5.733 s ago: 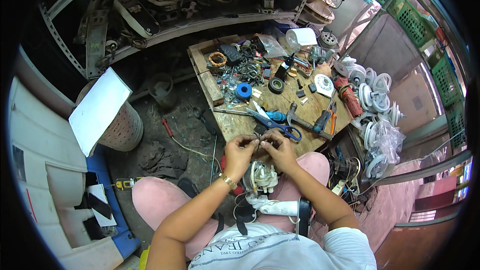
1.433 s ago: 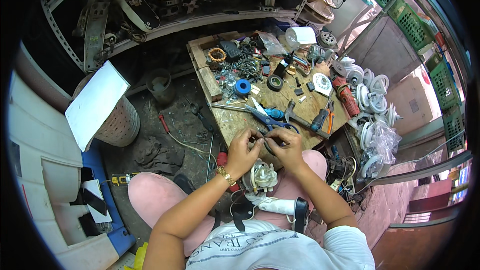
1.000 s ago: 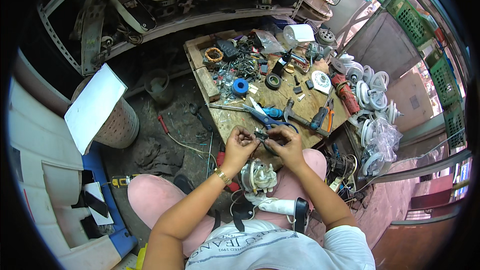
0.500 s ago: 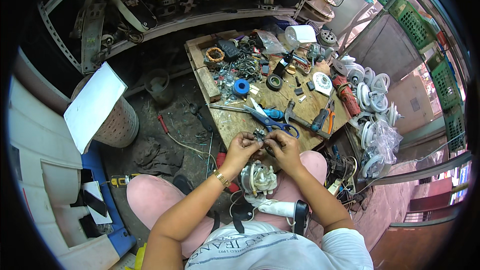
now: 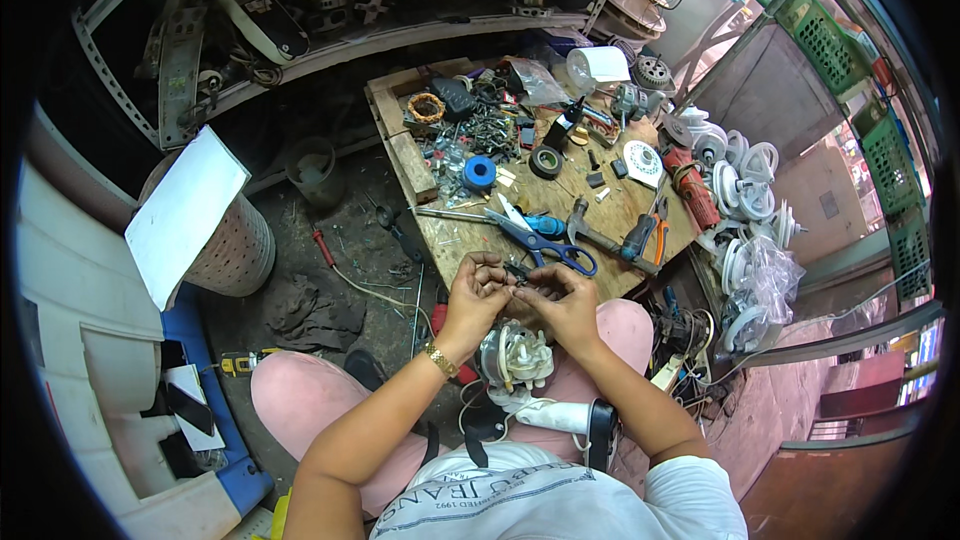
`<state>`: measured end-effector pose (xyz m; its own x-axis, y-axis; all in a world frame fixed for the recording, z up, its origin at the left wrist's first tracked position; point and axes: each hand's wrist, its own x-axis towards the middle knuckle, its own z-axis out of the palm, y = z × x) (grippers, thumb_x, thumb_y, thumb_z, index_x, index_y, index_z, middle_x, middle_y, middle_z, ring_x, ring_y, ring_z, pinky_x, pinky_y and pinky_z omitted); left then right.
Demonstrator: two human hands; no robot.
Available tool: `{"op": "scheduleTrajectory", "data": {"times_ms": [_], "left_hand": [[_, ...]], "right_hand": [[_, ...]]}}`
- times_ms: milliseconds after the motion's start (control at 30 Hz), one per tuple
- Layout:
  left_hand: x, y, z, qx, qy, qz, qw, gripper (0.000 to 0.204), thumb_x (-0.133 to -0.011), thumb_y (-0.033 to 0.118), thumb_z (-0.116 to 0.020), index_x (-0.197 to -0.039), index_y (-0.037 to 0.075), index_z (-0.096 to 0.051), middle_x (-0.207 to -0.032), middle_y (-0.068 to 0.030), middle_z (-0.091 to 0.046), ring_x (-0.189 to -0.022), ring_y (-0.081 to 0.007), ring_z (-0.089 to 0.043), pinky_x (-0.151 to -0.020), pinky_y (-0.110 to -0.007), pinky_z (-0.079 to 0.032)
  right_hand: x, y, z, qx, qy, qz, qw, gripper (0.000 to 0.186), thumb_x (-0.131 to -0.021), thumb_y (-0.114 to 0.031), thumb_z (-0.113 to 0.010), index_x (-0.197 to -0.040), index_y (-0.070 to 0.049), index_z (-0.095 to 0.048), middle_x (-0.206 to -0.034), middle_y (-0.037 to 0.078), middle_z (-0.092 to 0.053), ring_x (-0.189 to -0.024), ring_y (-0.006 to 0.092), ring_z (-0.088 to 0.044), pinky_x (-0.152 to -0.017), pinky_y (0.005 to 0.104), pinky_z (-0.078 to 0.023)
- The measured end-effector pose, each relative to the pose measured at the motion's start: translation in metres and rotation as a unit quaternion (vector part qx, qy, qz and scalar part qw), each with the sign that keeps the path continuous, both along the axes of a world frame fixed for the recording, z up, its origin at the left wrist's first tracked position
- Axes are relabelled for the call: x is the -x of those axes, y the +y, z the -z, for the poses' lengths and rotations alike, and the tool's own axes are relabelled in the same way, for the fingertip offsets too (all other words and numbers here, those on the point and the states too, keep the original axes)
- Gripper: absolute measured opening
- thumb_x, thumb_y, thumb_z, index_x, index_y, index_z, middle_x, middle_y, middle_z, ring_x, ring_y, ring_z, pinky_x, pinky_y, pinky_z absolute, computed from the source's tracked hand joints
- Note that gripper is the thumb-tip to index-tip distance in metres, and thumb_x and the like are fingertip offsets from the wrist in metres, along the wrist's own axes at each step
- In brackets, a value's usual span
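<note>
My left hand [image 5: 476, 292] and my right hand [image 5: 562, 304] meet above my lap, fingertips pinched close together. Between them is a small dark part [image 5: 515, 271], mostly hidden by the fingers and too small to name. Just beneath the hands, a whitish fan motor [image 5: 518, 358] rests between my thighs, joined to a white neck piece [image 5: 552, 415] with a black end and a pale cable. Beyond my fingers, blue-handled scissors [image 5: 548, 248] lie at the bench's near edge.
The wooden bench [image 5: 440, 240] carries a hammer [image 5: 590, 230], orange pliers [image 5: 661, 232], black tape [image 5: 546, 162], a blue spool [image 5: 479, 173] and piled screws. A red power tool [image 5: 690, 188] and white fan parts [image 5: 735, 185] stand at right. A perforated basket [image 5: 235, 250] is at left.
The fingers of my left hand have opened slightly and shifted, and the small dark part shows less between the hands. The motor stays in my lap.
</note>
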<state>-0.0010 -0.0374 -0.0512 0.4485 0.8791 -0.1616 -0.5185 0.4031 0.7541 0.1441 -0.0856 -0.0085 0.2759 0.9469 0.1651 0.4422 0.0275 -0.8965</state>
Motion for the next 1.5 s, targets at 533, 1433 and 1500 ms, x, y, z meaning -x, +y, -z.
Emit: {"op": "scheduleTrajectory", "data": {"times_ms": [533,1433,1500], "left_hand": [[0.0,-0.003,0.002,-0.041,-0.023,-0.004,0.999,0.031,-0.086,-0.011,-0.06,-0.105,0.007,-0.044,-0.097,-0.005,-0.057,-0.091,-0.0136,-0.061,-0.084,-0.028,-0.055],[0.011,0.006,0.0,0.131,-0.053,0.127,0.982,0.018,-0.092,0.006,-0.063,-0.107,-0.003,-0.061,-0.094,-0.0093,-0.068,-0.082,-0.0178,-0.069,-0.073,-0.029,-0.06],[0.009,0.007,0.0,0.115,-0.042,0.13,0.984,0.018,-0.092,0.007,-0.063,-0.107,-0.003,-0.062,-0.096,-0.0094,-0.068,-0.083,-0.0174,-0.069,-0.074,-0.03,-0.06]], "right_hand": [[-0.011,0.004,0.006,-0.119,-0.004,-0.099,0.988,0.008,-0.076,0.004,-0.068,-0.083,0.004,-0.063,-0.084,0.01,-0.066,-0.077,0.0194,-0.063,-0.069,0.0291,-0.049],[-0.01,0.002,0.01,0.249,0.425,-0.035,0.87,0.01,-0.093,-0.011,-0.062,-0.092,0.0,-0.061,-0.074,0.004,-0.062,-0.055,0.008,-0.052,-0.049,0.0221,-0.041],[-0.008,0.003,0.011,0.252,0.43,-0.025,0.867,0.01,-0.093,-0.011,-0.062,-0.091,-0.002,-0.061,-0.073,0.003,-0.06,-0.051,0.0078,-0.049,-0.046,0.0217,-0.038]]}}
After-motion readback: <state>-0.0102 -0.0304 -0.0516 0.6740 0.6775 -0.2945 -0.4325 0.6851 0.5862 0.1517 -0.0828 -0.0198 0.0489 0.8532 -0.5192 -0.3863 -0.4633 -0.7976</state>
